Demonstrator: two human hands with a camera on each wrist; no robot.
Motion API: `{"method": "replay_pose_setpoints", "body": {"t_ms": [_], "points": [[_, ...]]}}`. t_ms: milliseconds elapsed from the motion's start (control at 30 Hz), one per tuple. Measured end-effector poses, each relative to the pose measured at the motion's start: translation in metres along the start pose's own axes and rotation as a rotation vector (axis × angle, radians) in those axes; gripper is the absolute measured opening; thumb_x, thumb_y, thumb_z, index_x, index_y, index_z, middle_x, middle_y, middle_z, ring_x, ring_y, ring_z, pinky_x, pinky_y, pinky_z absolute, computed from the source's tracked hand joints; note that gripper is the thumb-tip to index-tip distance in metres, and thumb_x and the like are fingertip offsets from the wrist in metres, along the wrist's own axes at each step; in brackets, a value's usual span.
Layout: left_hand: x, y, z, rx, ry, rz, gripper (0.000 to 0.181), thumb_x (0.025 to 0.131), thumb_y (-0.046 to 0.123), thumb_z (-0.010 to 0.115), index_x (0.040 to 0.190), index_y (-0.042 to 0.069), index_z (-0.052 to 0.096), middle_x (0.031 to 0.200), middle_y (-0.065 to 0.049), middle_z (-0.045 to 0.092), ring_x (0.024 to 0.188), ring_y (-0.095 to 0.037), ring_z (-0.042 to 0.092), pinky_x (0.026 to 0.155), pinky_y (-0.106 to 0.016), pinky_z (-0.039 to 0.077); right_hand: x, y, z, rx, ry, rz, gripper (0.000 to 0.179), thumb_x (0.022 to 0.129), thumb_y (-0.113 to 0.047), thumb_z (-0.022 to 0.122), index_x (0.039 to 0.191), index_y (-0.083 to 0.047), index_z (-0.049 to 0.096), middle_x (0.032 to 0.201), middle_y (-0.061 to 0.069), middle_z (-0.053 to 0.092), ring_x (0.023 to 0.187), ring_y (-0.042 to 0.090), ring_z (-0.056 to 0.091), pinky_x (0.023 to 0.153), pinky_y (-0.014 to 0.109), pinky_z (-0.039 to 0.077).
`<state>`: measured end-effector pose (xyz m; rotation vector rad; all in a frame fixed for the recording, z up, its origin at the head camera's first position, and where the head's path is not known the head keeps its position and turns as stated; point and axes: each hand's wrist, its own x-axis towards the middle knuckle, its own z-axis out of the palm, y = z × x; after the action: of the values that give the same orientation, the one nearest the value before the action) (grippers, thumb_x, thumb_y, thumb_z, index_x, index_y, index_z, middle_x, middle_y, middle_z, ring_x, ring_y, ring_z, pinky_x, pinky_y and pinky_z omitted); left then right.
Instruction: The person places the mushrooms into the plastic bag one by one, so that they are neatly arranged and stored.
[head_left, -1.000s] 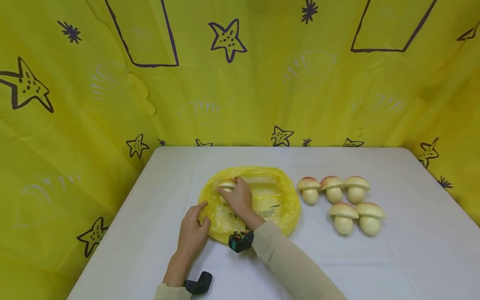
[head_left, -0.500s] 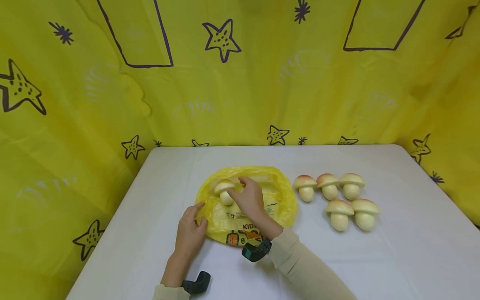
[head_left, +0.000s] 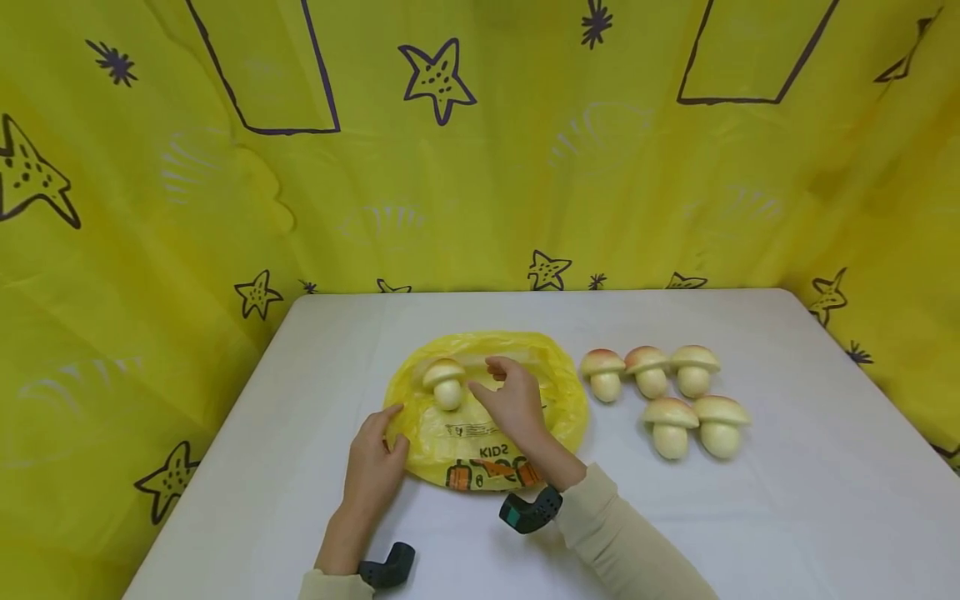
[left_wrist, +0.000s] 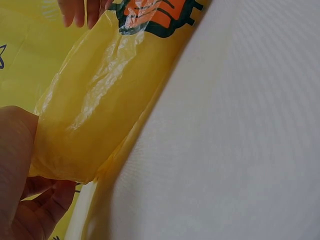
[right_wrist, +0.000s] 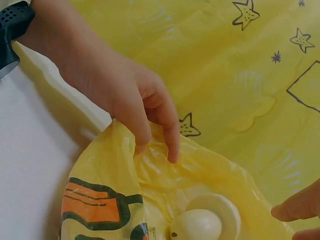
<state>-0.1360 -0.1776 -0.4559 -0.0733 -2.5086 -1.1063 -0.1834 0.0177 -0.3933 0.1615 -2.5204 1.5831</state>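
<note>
A yellow plastic bag (head_left: 427, 446) lies on the table with its mouth rolled wide and printed pictures on its near side. Inside it, to the left, rests one toy mushroom (head_left: 446, 384) with a pale cap and cream stem; the right wrist view shows this mushroom (right_wrist: 205, 220) too. My left hand (head_left: 372, 462) is at the bag's left rim, thumb and fingers spread apart and touching the plastic. Over the bag's right half hovers my right hand (head_left: 515, 406), fingers loosely bent, holding nothing. It is apart from the mushroom.
Right of the bag, several more toy mushrooms (head_left: 695, 371) lie in two rows on the white table (head_left: 795, 500). A yellow curtain (head_left: 480, 183) with drawn stars surrounds the back and sides. Both wrists wear dark camera bands (head_left: 531, 510).
My right hand has let go of the mushroom inside the bag and drawn away to the right. The left hand stays at the rim. The head view has shifted slightly.
</note>
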Motion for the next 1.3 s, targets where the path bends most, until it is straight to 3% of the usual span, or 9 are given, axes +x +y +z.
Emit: {"method": "replay_pose_setpoints", "body": {"t_ms": [567, 867, 1300], "points": [[0.0, 0.0, -0.001, 0.007, -0.006, -0.014, 0.039, 0.078, -0.002, 0.057, 0.117, -0.001, 0.058, 0.11, -0.016, 0.058, 0.109, -0.031, 0.051, 0.091, -0.045, 0.04, -0.003, -0.002, -0.038, 0.017, 0.024, -0.049, 0.038, 0.079, -0.009, 0.07, 0.113, 0.005, 0.06, 0.104, 0.019, 0.062, 0.096, 0.034, 0.058, 0.077, 0.038, 0.049], [0.001, 0.001, -0.003, 0.002, -0.014, -0.026, 0.039, 0.079, -0.002, 0.057, 0.118, -0.001, 0.058, 0.114, -0.017, 0.057, 0.112, -0.031, 0.05, 0.092, -0.046, 0.039, -0.008, 0.003, -0.06, 0.04, 0.035, -0.002, 0.043, 0.079, -0.012, 0.071, 0.118, 0.003, 0.058, 0.107, 0.016, 0.061, 0.1, 0.031, 0.057, 0.078, 0.038, 0.049], [-0.001, 0.003, -0.002, -0.003, -0.033, -0.03, 0.039, 0.08, -0.001, 0.056, 0.118, -0.002, 0.058, 0.115, -0.017, 0.057, 0.112, -0.031, 0.049, 0.091, -0.046, 0.04, -0.01, 0.009, -0.093, -0.021, 0.054, 0.029, 0.042, 0.081, -0.012, 0.069, 0.117, 0.006, 0.058, 0.11, 0.018, 0.06, 0.1, 0.031, 0.057, 0.08, 0.039, 0.048]]}}
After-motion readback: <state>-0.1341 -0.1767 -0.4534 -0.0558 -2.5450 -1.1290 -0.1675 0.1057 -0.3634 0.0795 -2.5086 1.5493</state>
